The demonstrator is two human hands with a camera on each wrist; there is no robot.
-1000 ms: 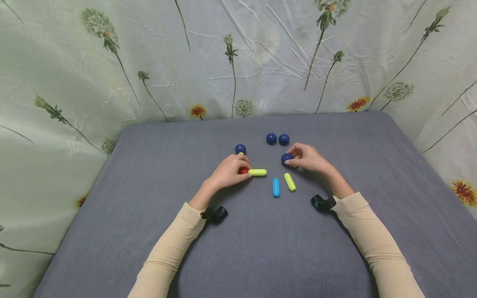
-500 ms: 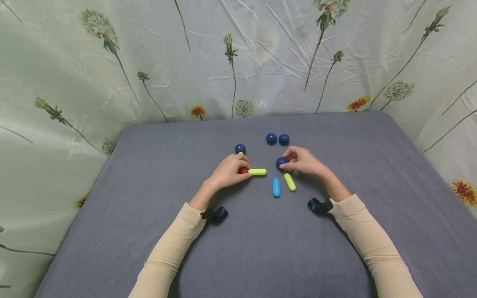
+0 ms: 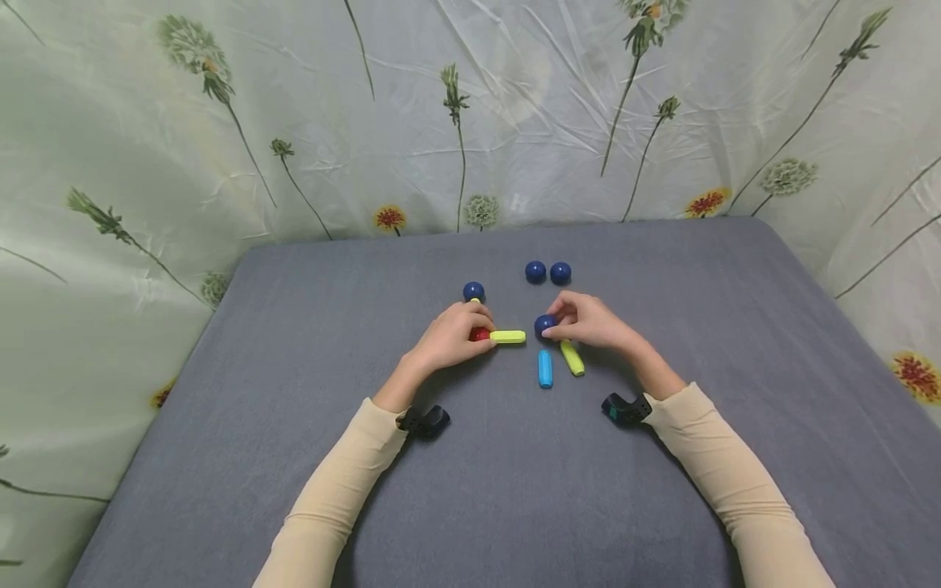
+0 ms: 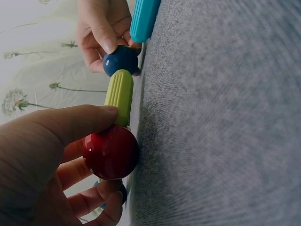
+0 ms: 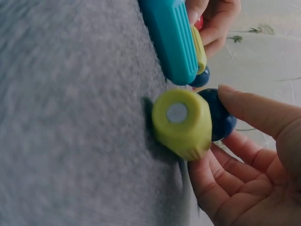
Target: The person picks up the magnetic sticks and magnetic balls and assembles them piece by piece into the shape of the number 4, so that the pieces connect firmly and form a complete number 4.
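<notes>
My left hand (image 3: pixel 450 336) holds a glossy red ball (image 4: pixel 112 153), its thumb at the joint with a yellow-green ribbed stick (image 3: pixel 508 336) that points right. A blue ball (image 3: pixel 474 291) lies just beyond these fingers, with a bit of another yellow-green stick (image 3: pixel 475 301) showing below it; the rest is hidden by the hand. Between thumb and fingers, my right hand (image 3: pixel 594 323) pinches a dark blue ball (image 3: pixel 544 326) a short gap right of the held stick's free end. Close under this hand lies a loose yellow-green stick (image 3: pixel 572 358), with a grey disc (image 5: pixel 177 113) in its end.
A light blue stick (image 3: pixel 545 369) lies in front of the hands, left of the loose yellow-green one. Two dark blue balls, one (image 3: pixel 535 272) left of the other (image 3: pixel 560 273), sit farther back on the grey cloth-covered table (image 3: pixel 485 506). Behind hangs a flowered curtain (image 3: pixel 309 106).
My right hand has moved left and slightly nearer with the dark blue ball, closing on the stick's free end. My left hand has stayed in place with the red ball.
</notes>
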